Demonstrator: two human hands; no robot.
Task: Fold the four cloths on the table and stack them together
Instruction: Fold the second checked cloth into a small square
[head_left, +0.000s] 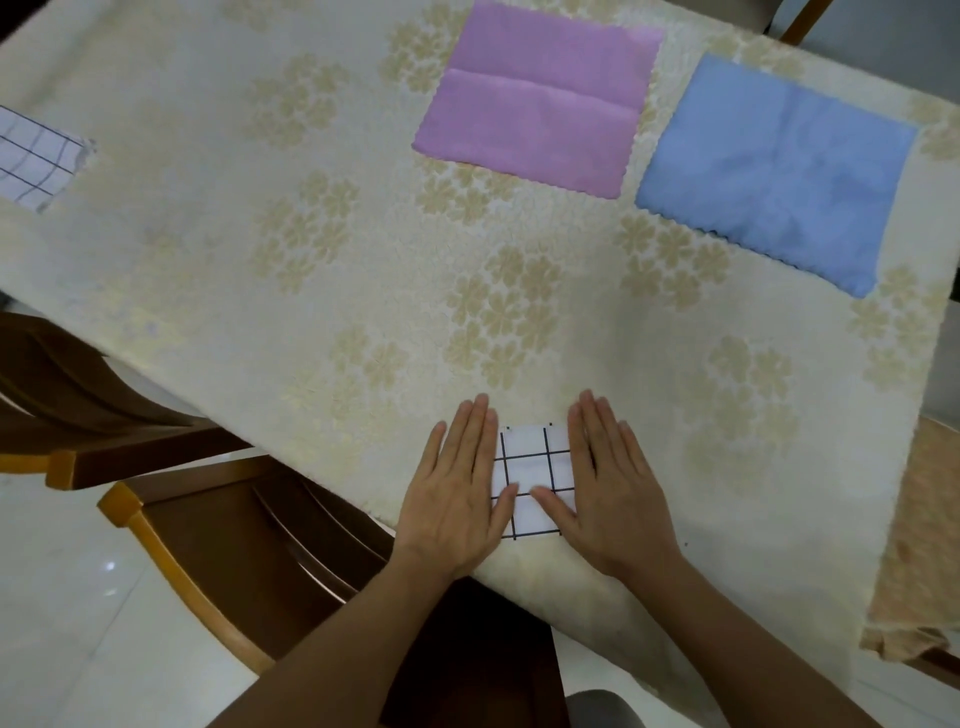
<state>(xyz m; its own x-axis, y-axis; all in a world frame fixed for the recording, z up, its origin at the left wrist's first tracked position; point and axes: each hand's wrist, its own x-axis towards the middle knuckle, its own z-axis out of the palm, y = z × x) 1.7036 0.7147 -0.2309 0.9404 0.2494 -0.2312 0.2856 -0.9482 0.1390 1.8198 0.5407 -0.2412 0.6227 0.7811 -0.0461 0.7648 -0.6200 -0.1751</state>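
Note:
A small folded white cloth with a dark grid pattern (530, 467) lies near the table's front edge. My left hand (460, 488) and my right hand (605, 483) rest flat on its left and right sides, fingers together, thumbs meeting on the cloth. A purple cloth (540, 98) lies spread flat at the far middle of the table. To its right a blue cloth (779, 171) lies spread flat. Another white grid cloth (36, 158) lies at the far left edge, partly cut off by the frame.
The table (311, 234) wears a cream floral tablecloth. Two wooden chairs (249, 551) stand at the front left, close to the table edge. A tan fabric (919, 545) hangs at the right edge. White tiled floor shows below left.

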